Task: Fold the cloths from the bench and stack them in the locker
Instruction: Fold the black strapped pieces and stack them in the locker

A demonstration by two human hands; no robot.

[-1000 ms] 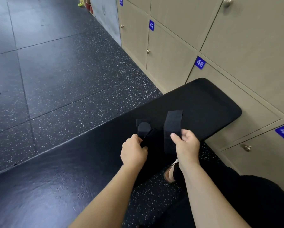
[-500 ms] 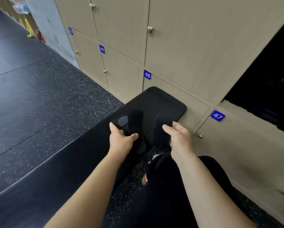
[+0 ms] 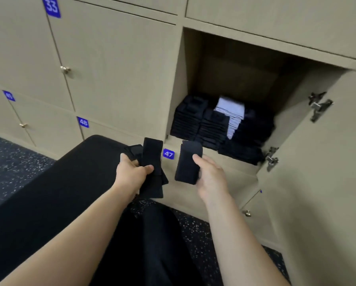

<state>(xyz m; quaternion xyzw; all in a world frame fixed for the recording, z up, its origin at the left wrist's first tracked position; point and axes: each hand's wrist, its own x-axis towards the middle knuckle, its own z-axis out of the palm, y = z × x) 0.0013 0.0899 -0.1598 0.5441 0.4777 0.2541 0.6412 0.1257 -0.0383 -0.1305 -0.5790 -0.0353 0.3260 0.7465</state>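
Note:
My left hand (image 3: 132, 174) grips a bundle of folded black cloths (image 3: 152, 162) above the end of the black bench (image 3: 55, 182). My right hand (image 3: 209, 174) holds one folded black cloth (image 3: 187, 162) upright, thumb on its front, just below the open locker (image 3: 193, 79). Inside the locker sit stacks of folded black cloths (image 3: 195, 122) and a stack of light grey cloths (image 3: 231, 112).
The locker door (image 3: 325, 162) stands open to the right, hinges showing. Closed lockers 33, 48 and 47 (image 3: 168, 154) surround the opening. Speckled dark floor (image 3: 14, 157) lies left of the bench. My dark-clothed lap fills the bottom centre.
Both hands lifted the folded cloths off the bench and raised them toward the locker. My view swung right, bringing the open locker and its stacks into sight.

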